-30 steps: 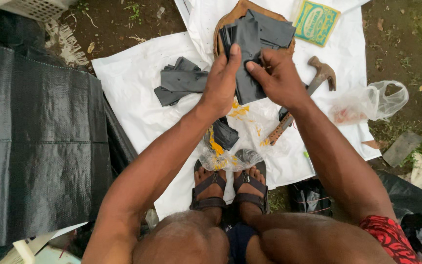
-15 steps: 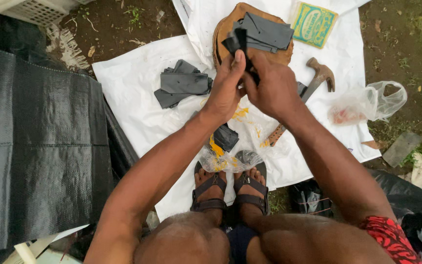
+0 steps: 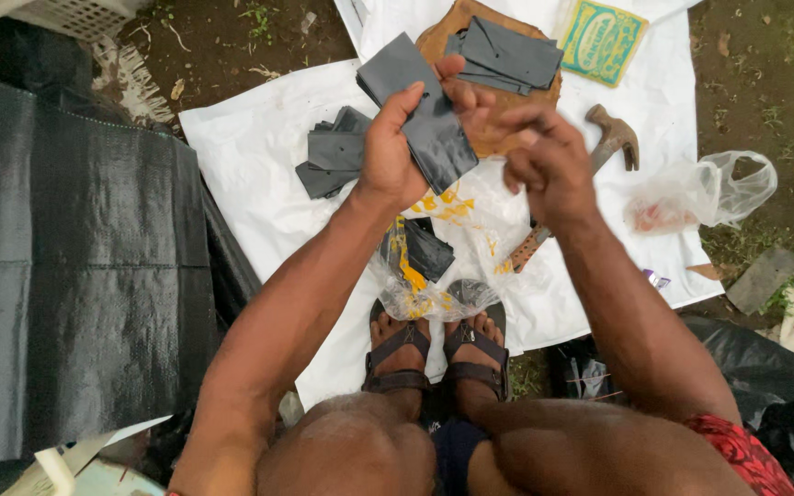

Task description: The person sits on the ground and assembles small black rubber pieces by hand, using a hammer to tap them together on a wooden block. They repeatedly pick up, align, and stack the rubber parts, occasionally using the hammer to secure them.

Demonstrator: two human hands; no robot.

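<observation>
Gripping a dark grey flat piece (image 3: 420,115) in the left hand (image 3: 395,147), thumb over its front and fingers curled behind, the person holds it above the white sheet (image 3: 250,184) on the ground. The right hand (image 3: 544,161) is just beside it, fingers bunched together; it is blurred, so I cannot tell whether they pinch anything.

The piece looks thin and slick, and held by 1 edge it could slip or fold and drop onto the crinkled clear bag (image 3: 452,248) below. The hammer (image 3: 590,165) lies close under the right wrist, so a careless move could knock it.

More grey pieces sit on the brown board (image 3: 507,101) and in a stack (image 3: 337,161); their count is unclear. The hammer's handle is partly hidden by the arm.
</observation>
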